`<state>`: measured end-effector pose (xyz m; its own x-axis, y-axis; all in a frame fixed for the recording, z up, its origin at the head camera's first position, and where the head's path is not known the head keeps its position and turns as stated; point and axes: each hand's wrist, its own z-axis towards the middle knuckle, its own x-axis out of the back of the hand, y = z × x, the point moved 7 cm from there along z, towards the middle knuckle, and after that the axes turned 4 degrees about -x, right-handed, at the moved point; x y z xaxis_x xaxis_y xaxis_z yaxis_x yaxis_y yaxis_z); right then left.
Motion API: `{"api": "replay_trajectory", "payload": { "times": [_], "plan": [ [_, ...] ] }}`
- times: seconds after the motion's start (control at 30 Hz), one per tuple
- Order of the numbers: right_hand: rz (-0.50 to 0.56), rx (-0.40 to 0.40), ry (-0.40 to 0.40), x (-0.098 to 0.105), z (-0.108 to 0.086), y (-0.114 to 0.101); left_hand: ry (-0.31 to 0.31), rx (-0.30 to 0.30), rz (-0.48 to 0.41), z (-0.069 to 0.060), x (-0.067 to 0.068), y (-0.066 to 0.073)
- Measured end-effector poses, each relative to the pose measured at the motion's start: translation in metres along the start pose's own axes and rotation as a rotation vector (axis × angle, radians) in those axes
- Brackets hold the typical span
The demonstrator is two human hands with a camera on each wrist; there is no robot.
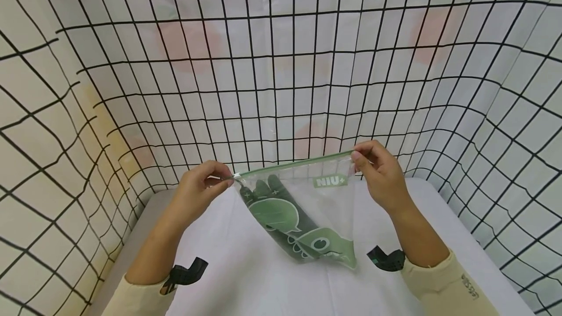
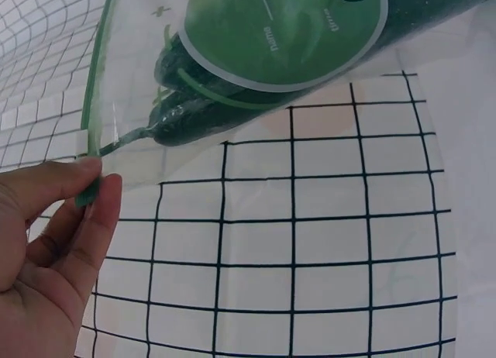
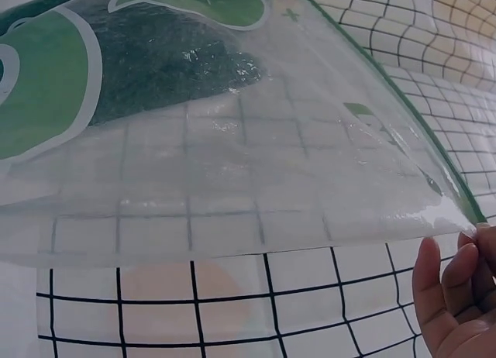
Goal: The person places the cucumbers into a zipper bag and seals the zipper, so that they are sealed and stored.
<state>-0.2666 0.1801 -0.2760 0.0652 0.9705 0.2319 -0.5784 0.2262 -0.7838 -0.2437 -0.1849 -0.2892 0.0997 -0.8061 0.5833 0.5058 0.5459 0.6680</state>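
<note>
A clear zip bag (image 1: pixel 334 208) with a green top strip hangs stretched between both hands, its bottom low over the white tabletop. My left hand (image 1: pixel 197 191) pinches one top corner, right beside the small white slider (image 1: pixel 237 176). The opposite top corner is pinched by my right hand (image 1: pixel 381 174), which is held a little higher. Inside the bag several dark green cucumbers (image 1: pixel 276 184) lie slanted towards the left side. One stem (image 2: pixel 128 139) points at the left corner in the left wrist view. Printed green shapes and NIU+ lettering partly hide the cucumbers.
Black wire grid panels (image 1: pixel 281 72) stand at the back and both sides, with pale sheeting behind them. A white cloth (image 1: pixel 219 267) covers the table. Black wrist straps (image 1: pixel 189 272) sit by both cream sleeves.
</note>
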Motion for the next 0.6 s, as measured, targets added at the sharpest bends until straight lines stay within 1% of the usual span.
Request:
{"api": "replay_trajectory", "payload": {
  "times": [0.07,0.23,0.3,0.37,0.43,0.6],
  "plan": [
    [0.005,0.001,0.000,0.000,0.000,0.000,0.028,-0.030,0.018,0.000,0.001,0.002],
    [0.021,0.002,-0.003,0.001,0.000,-0.001,0.105,-0.132,0.088,-0.002,0.002,0.009],
    [0.027,0.005,-0.005,0.001,0.000,-0.001,0.130,-0.155,0.112,-0.003,0.003,0.011],
    [0.034,0.009,-0.006,0.000,0.001,-0.002,0.145,-0.153,0.131,-0.003,0.002,0.012],
    [0.038,0.013,-0.006,0.000,0.001,-0.003,0.146,-0.130,0.156,-0.003,0.002,0.013],
    [0.042,0.019,-0.007,0.000,0.000,-0.003,0.106,-0.056,0.184,-0.003,-0.002,0.012]
  ]
}}
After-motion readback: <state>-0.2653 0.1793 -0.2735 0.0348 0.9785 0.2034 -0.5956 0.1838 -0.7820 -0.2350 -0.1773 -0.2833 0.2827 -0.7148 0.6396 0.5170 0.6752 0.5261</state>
